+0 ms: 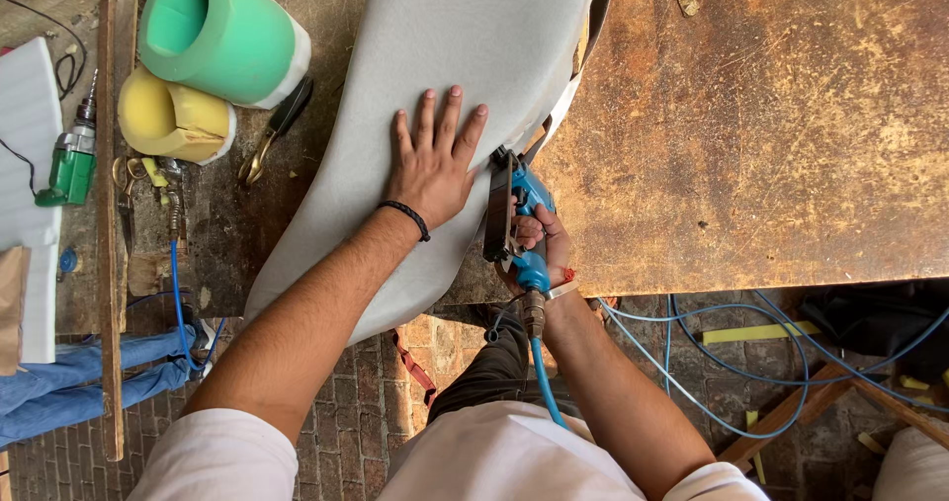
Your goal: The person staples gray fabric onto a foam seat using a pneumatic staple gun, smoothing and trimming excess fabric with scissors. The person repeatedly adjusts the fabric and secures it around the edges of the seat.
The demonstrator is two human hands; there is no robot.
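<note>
Rusty, scuffed-up metal workbench (791, 116) fills most of the view, with a brick floor (376, 402) underneath. Draped over the bench is a big curved piece covered in pale grey fabric (445, 56), running from the top edge down toward the person's body.

Left hand (432, 160) is spread flat on that grey fabric, fingers splayed, palm pressing down, so not gripping anything, just lying on it. There's a black cord bracelet (407, 216) on that wrist. Right hand (539, 249) is wrapped tight around a blue air stapler (519, 219), which sits right at the right-hand edge of the fabric, nose touching where the cover meets the bench. A blue air hose (546, 382) drops from the tool's base down past the person's white shirt.

Lots of clutter off to the left: a green foam roll (222, 32) with a yellow foam roll (173, 118) just below it, touching; a pair of scissors (275, 133) beside those; a green power drill (71, 160) well off by the edge, lying on a white foam sheet (28, 205). A long wooden strip (107, 224) runs top to bottom between the drill and the foam rolls. More blue hoses (732, 363) loop on the floor under the bench at right. Someone's jeans-clad leg (89, 373) shows at lower left.
</note>
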